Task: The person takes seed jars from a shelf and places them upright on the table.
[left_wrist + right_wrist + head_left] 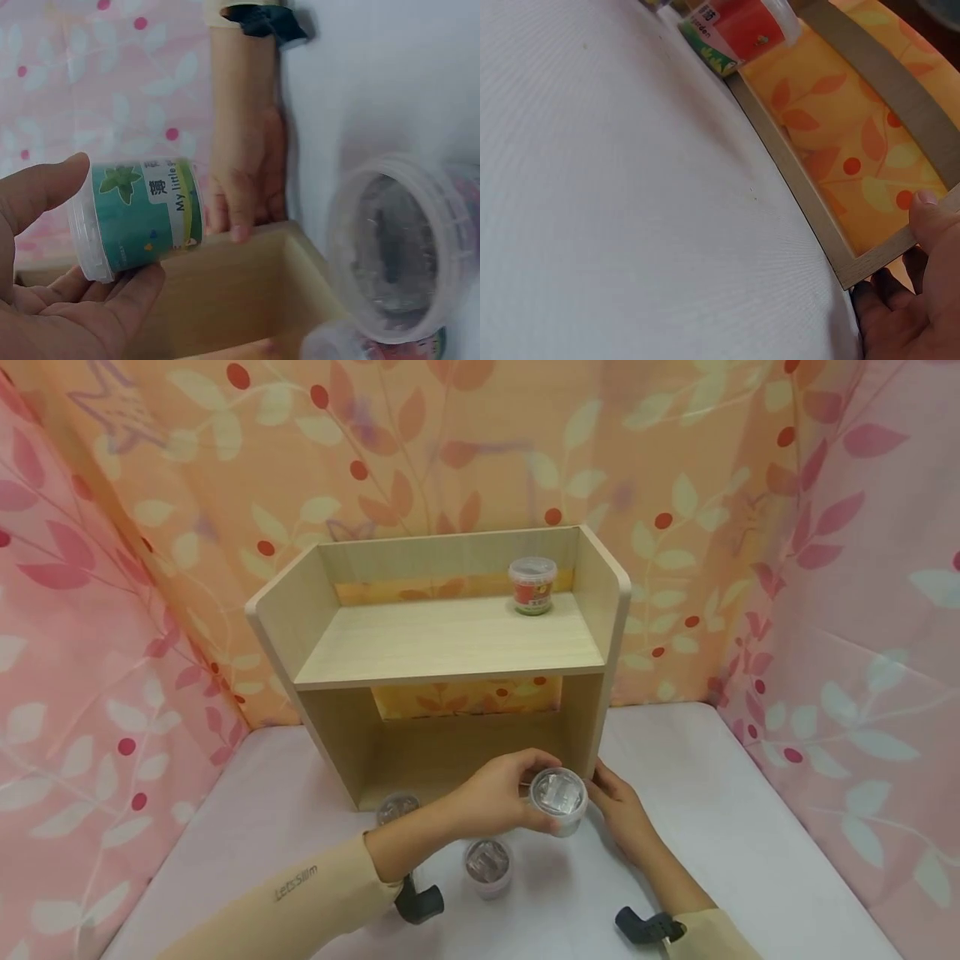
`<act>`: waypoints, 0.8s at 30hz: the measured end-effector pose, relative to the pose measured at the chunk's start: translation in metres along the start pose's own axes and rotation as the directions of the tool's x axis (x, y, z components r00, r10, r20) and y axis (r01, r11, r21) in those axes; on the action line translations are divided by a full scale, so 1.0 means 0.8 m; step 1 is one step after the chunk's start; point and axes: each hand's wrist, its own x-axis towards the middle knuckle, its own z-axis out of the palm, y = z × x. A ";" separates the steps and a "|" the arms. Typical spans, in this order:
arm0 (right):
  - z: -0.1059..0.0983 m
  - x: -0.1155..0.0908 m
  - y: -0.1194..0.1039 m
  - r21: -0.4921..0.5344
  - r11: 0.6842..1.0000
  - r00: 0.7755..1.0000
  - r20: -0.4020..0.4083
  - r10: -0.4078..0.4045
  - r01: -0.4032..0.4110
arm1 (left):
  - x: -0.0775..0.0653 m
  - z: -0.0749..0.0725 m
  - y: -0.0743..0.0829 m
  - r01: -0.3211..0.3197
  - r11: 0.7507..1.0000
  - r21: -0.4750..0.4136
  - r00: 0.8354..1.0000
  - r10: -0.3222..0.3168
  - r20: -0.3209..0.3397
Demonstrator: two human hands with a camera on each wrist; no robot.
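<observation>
My left hand (501,795) holds a small lidded plastic cup (146,214) between thumb and fingers. A teal label with a green leaf wraps the cup, and its clear lid faces up in the head view. At the lower right of the wooden shelf (450,639), my right hand (626,818) grips the side panel; in the right wrist view the thumb (930,214) lies on one face of it and the fingers curl round the edge. The held cup is in front of the shelf's lower compartment, apart from the right hand.
Another cup (532,587) with a red label stands on the upper shelf board, toward the right. Two more lidded cups stand on the white tabletop: one (487,867) in front, one (397,807) by the shelf's front left corner, partly behind my left forearm. Patterned curtains surround the table.
</observation>
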 end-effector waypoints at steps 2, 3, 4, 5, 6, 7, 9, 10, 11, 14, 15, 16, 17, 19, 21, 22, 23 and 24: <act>0.000 0.002 0.000 -0.025 1.000 1.000 -0.009 -0.004 0.004 | 0.008 0.002 -0.013 0.016 1.000 -0.020 1.000 -0.016 -0.011; 0.000 0.002 0.000 -0.035 0.999 1.000 -0.014 -0.007 0.007 | 0.011 0.004 -0.019 0.025 0.999 -0.029 1.000 -0.025 -0.018; 0.000 0.002 0.000 -0.045 0.999 1.000 -0.017 -0.009 0.009 | 0.015 0.005 -0.025 0.031 0.999 -0.036 0.999 -0.032 -0.026; 0.000 0.003 0.000 -0.057 0.998 1.000 -0.021 -0.009 0.008 | 0.018 0.007 -0.030 0.041 0.998 -0.040 0.999 -0.042 -0.032; 0.001 0.003 -0.001 -0.066 0.998 1.000 -0.026 -0.007 0.006 | 0.022 0.009 -0.036 0.048 0.998 -0.042 0.998 -0.050 -0.038; 0.001 0.002 -0.001 -0.072 0.997 1.000 -0.029 -0.003 0.001 | 0.025 0.011 -0.040 0.057 0.997 -0.045 0.997 -0.059 -0.041; 0.001 0.001 -0.002 -0.077 0.997 0.999 -0.035 -0.004 0.001 | 0.031 0.015 -0.048 0.075 0.996 -0.042 0.996 -0.076 -0.047; 0.001 0.001 -0.003 -0.079 0.997 0.999 -0.035 -0.003 0.000 | 0.034 0.017 -0.051 0.083 0.996 -0.040 0.995 -0.085 -0.052; 0.001 0.001 -0.003 -0.077 0.997 0.999 -0.033 -0.001 -0.001 | 0.036 0.018 -0.054 0.092 0.995 -0.042 0.994 -0.094 -0.055; 0.002 0.001 -0.004 -0.062 0.998 0.999 -0.035 -0.002 0.000 | 0.045 0.024 -0.061 0.108 0.994 -0.013 0.991 -0.109 -0.082; 0.001 0.001 -0.005 -0.055 0.998 0.999 -0.034 -0.001 -0.001 | 0.048 0.025 -0.062 0.108 0.994 0.002 0.990 -0.108 -0.092; 0.001 0.001 -0.004 -0.052 0.999 0.999 -0.033 -0.001 -0.001 | 0.051 0.027 -0.064 0.107 0.994 0.019 0.989 -0.105 -0.103; 0.001 0.001 -0.004 -0.050 0.999 0.999 -0.032 0.000 -0.002 | 0.054 0.029 -0.065 0.106 0.994 0.036 0.988 -0.101 -0.113; 0.000 0.001 -0.003 -0.049 0.999 0.999 -0.031 0.007 -0.008 | 0.060 0.032 -0.069 0.100 0.993 0.070 0.988 -0.090 -0.129; 0.000 0.001 -0.002 -0.055 0.998 1.000 -0.027 0.011 -0.012 | 0.063 0.035 -0.072 0.100 0.991 0.094 0.987 -0.086 -0.137; 0.000 0.001 -0.001 -0.058 0.998 1.000 -0.026 0.013 -0.014 | 0.065 0.037 -0.074 0.102 0.990 0.100 0.986 -0.087 -0.140; 0.000 0.001 0.000 -0.059 0.998 1.000 -0.025 0.018 -0.019 | 0.066 0.038 -0.075 0.107 0.989 0.107 0.986 -0.091 -0.143; 0.000 0.001 0.000 -0.065 0.998 1.000 -0.025 0.019 -0.021 | 0.067 0.040 -0.076 0.111 0.988 0.111 0.985 -0.094 -0.146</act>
